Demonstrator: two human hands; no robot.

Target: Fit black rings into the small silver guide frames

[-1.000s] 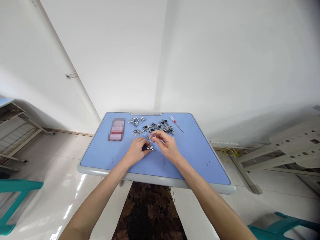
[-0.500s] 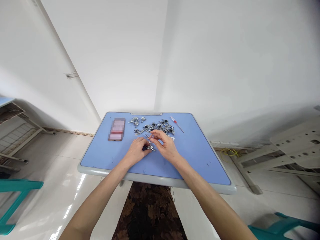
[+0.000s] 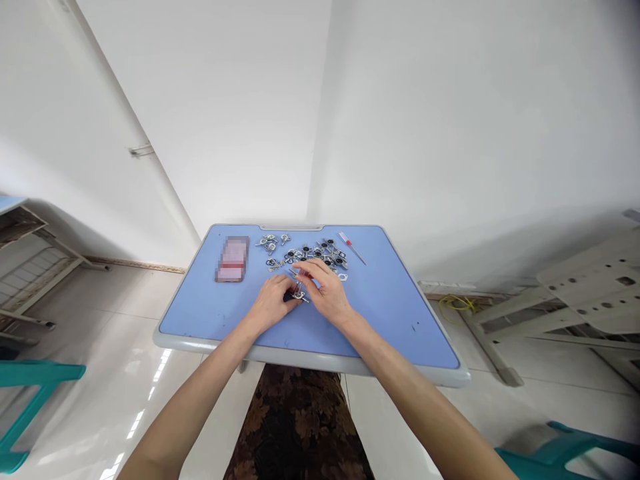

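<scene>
Blue desk (image 3: 380, 327), left hand (image 3: 273, 300) gripping metal part (image 3: 299, 295), right hand (image 3: 326, 290) pinching clear tool (image 3: 299, 285) (partly hidden)

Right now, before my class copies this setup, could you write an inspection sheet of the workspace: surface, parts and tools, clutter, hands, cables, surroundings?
Surface: blue tabletop, pale rim, a few small dark marks.
Parts and tools: larger metal cluster, several pieces with black centres; smaller metal cluster farther left; screwdriver with red-and-clear handle, right of the larger cluster.
Clutter: phone at left, pixelated.
Hands: left hand holds a metal part; right hand pinches a slender item above it, too small to identify.
Cables: yellow cable, loosely looped on the floor at right.
Surroundings: white wall; green stools either side.
</scene>
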